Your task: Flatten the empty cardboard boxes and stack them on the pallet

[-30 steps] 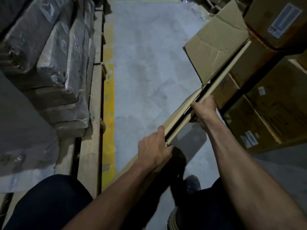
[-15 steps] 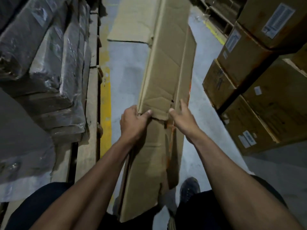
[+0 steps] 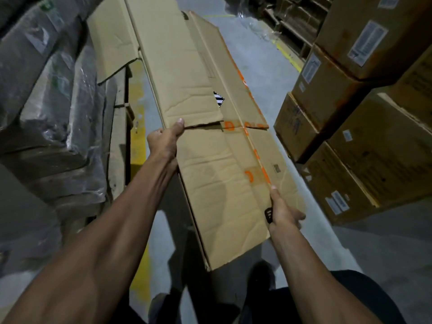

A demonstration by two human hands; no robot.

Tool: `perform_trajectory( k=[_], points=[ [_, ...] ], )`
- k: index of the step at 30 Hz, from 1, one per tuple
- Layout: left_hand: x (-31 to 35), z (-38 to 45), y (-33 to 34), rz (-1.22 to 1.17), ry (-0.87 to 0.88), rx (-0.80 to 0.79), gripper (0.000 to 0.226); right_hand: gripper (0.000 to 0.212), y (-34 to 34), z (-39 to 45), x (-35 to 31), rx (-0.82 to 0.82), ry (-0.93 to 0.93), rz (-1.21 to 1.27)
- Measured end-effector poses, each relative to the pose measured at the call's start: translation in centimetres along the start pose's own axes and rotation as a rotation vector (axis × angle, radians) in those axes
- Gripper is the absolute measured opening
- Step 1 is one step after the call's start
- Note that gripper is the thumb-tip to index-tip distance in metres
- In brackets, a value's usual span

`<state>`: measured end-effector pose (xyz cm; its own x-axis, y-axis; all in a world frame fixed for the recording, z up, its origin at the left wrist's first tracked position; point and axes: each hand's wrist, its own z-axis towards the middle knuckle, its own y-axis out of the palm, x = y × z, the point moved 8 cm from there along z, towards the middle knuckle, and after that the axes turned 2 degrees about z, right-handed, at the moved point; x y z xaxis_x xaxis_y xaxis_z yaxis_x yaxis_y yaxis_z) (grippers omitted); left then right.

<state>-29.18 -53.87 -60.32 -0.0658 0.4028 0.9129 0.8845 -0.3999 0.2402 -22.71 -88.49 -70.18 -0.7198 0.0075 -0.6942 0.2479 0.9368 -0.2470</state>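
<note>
You hold the flattened box [image 3: 210, 141] between you, your left hand [image 3: 164, 142] gripping its left edge and your right hand [image 3: 281, 212] pinching its near right edge, so the carrying step likely needs laying it on the pallet [image 3: 119, 127] beyond your left hand.

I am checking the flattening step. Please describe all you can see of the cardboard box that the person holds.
The flattened cardboard box is long, brown and creased, with orange tape and printed letters along a seam and a small striped black-and-white label near its middle. It lies flat, tilted away from the person, above the grey floor. The left hand grips its left edge, thumb on top; the right hand holds its right side near the tape.
</note>
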Motion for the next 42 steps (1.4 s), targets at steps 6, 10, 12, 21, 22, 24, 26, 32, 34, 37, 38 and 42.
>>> perform_trajectory(
  k=[6,10,12,21,22,24,26,32,34,37,38,42],
  points=[
    [-1.4,3.9,0.0,-0.148,-0.128,-0.029,0.028,0.043,3.3,-0.4,0.5,-0.446,0.289,0.547],
    [-3.6,5.5,1.2,-0.183,-0.209,-0.158,0.077,0.032,4.2,-0.6,-1.5,-0.544,0.277,0.698],
    [-5.1,5.3,1.6,-0.127,-0.236,-0.200,0.061,0.032,4.7,-0.2,-1.7,-0.549,0.275,0.731],
    [-18.5,-6.9,-6.0,0.182,-0.798,-0.198,0.029,0.024,7.5,3.1,3.1,-0.481,0.319,0.330],
    [-19.0,-7.3,-6.9,0.182,-0.804,-0.169,0.030,0.026,7.4,3.2,3.5,-0.475,0.314,0.313],
    [-19.0,-6.4,-7.5,0.160,-0.743,-0.113,0.037,0.026,7.5,2.8,3.6,-0.497,0.291,0.333],
    [-17.7,-5.5,-7.4,0.194,-0.652,-0.048,0.049,0.028,7.7,2.2,3.0,-0.530,0.266,0.392],
    [-13.9,-7.5,-8.4,0.377,-0.600,-0.024,0.053,0.025,7.9,0.6,1.6,-0.615,0.229,0.388],
    [-13.1,-8.7,-9.7,0.432,-0.647,-0.044,0.052,0.032,7.8,0.6,1.3,-0.613,0.197,0.368],
    [-12.3,-11.1,-11.1,0.502,-0.766,-0.078,0.063,0.041,7.8,0.6,0.4,-0.581,0.143,0.362],
    [-12.2,-12.0,-11.5,0.490,-0.808,-0.086,0.069,0.041,7.9,0.6,0.2,-0.572,0.136,0.360],
    [-13.7,-16.5,-11.0,0.195,-0.970,-0.108,0.101,0.040,8.0,-0.2,0.3,-0.568,0.117,0.353]
  ],
)
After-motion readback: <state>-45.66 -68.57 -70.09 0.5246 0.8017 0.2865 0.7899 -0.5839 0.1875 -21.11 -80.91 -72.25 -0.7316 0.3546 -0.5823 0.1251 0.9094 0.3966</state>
